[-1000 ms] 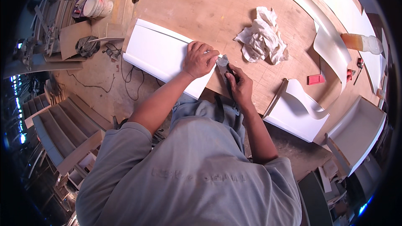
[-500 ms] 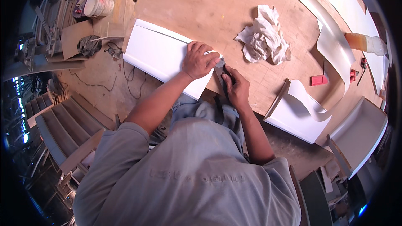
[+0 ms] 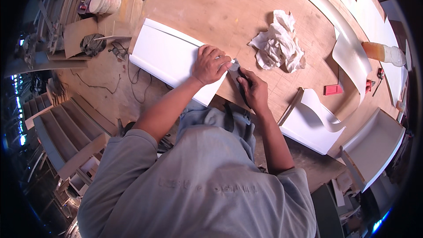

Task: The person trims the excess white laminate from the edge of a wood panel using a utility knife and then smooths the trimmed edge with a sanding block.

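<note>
A long white panel [image 3: 165, 57] with a rounded near edge lies at an angle on the wooden worktable. My left hand [image 3: 209, 65] grips its right end, pressing down with bent fingers, the thumb reaching to the end edge. In my right hand [image 3: 255, 90] is a dark, flat, long hand tool [image 3: 235, 66] with a grey end, whose exact kind I cannot make out. Its grey end meets the panel's right end edge, close to my left thumb. The lower part of the tool slants down toward the table's near edge.
Right of my hands lies a crumpled white cloth [image 3: 280, 44]. Beyond it are a curling white sheet [image 3: 348, 48], a red block [image 3: 333, 89], a bottle of amber liquid [image 3: 383, 53] and another white panel [image 3: 310, 125]. A white bucket [image 3: 105, 2] stands at far left; cables trail over the floor.
My right hand has shifted slightly right, and the tool now slants more, its lower part swung to the right. My left hand stays on the panel's end.
</note>
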A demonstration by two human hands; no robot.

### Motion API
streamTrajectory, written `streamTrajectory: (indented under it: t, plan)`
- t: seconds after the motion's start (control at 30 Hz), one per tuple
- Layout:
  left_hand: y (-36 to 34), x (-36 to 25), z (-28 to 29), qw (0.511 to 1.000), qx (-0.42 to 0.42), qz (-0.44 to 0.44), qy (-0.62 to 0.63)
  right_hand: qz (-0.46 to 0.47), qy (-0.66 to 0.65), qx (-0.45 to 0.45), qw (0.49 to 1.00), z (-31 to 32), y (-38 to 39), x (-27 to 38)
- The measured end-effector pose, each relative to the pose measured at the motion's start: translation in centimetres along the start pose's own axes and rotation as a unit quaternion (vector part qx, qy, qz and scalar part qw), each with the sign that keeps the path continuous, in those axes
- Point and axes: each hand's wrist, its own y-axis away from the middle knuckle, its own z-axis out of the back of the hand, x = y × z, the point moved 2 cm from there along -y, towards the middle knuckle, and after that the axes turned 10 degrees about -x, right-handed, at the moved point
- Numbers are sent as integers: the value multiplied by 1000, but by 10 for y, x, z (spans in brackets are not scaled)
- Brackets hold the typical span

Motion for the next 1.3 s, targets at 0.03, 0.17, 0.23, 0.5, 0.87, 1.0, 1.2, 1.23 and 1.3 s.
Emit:
streamTrajectory:
  t: [0.03, 0.17, 0.23, 0.5, 0.87, 1.0, 1.2, 1.23, 1.3]
  plan:
    - [-1, 1, 1, 1000, -5, 0, 0, 23, 17, 3, 1000, 0, -3, 0]
    - [3, 4, 7, 999, -19, 47, 15, 85, 104, 30, 990, 11, -14, 5]
    - [15, 13, 20, 994, -71, 86, -17, 113, 166, 45, 979, 20, -20, 12]
    - [65, 47, 64, 954, -68, 223, -190, 200, 255, 70, 944, 26, -33, 22]
    - [69, 50, 63, 953, -65, 239, -172, 250, 283, 112, 919, -27, -69, 69]
    - [68, 49, 66, 952, -60, 244, -172, 263, 290, 126, 911, -51, -84, 83]
    - [72, 51, 64, 951, -49, 261, -160, 298, 256, 118, 912, -99, -105, 100]
    - [72, 50, 63, 951, -53, 262, -157, 301, 256, 116, 911, -109, -109, 105]
    - [73, 51, 64, 950, -61, 264, -153, 289, 248, 133, 915, -133, -120, 114]
